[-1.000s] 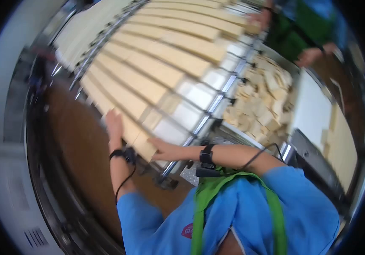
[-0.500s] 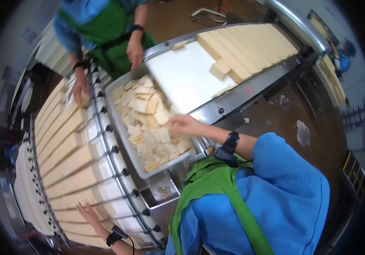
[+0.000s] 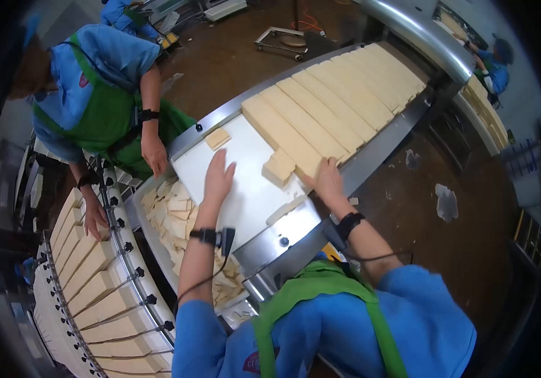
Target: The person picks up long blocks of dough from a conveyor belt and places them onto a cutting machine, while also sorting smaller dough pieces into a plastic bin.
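Note:
Long pale yellow blocks (image 3: 327, 104) lie side by side on a white conveyor belt (image 3: 248, 189). My right hand (image 3: 328, 184) is at the near end of the front block (image 3: 283, 129), its thumb and fingers around the corner. Against that block's side rests a short pale chunk (image 3: 278, 169), left of my right hand. My left hand (image 3: 219, 181) is over the white belt with its fingers stretched out, holding nothing. Just beyond its fingertips sits a small pale piece (image 3: 217, 138). A thin strip (image 3: 286, 209) lies along the belt's near edge.
A grey bin (image 3: 147, 236) of pale offcuts (image 3: 173, 211) stands below the belt's end. At left, a roller line (image 3: 129, 249) carries more blocks. A co-worker (image 3: 97, 94) in a green apron reaches over it. A metal roller housing (image 3: 421, 31) spans the belt's far end.
My right hand has moved from the offcut bin to the front block's end. My left hand has left the roller line and is now over the belt. The view has shifted.

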